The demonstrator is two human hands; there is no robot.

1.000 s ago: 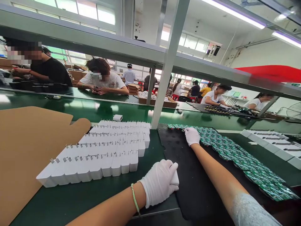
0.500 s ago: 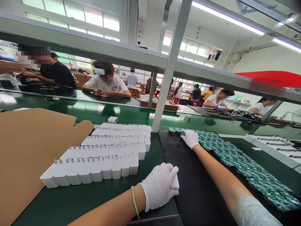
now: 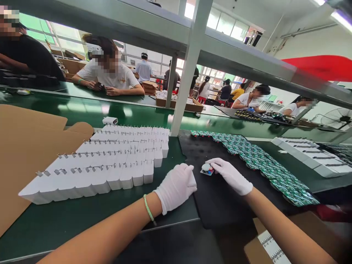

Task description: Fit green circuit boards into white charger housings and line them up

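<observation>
My left hand [image 3: 175, 187], in a white glove, is closed round a white plastic charger housing [image 3: 193, 180], mostly hidden by the fingers. To its right, my gloved right hand [image 3: 232, 176] pinches the edge of a small circuit board [image 3: 206, 169] that carries a round pale component. The board is just above a black mat [image 3: 220, 205], a short gap from the held housing. Several rows of white charger housings [image 3: 96, 178] with metal plug pins on top stand left of my left hand. Beyond my right hand lie rows of green circuit boards [image 3: 255, 156].
A brown cardboard sheet [image 3: 24, 146] lies at the left. A metal post [image 3: 183, 80] rises behind the mat. White boxes [image 3: 310, 157] stand far right, and an open carton [image 3: 258, 245] sits low right. Co-workers [image 3: 110, 79] sit across the green bench.
My right hand has come back from the far end of the board rows, bringing one circuit board near the left hand. The left hand keeps its housing. The view has tilted down.
</observation>
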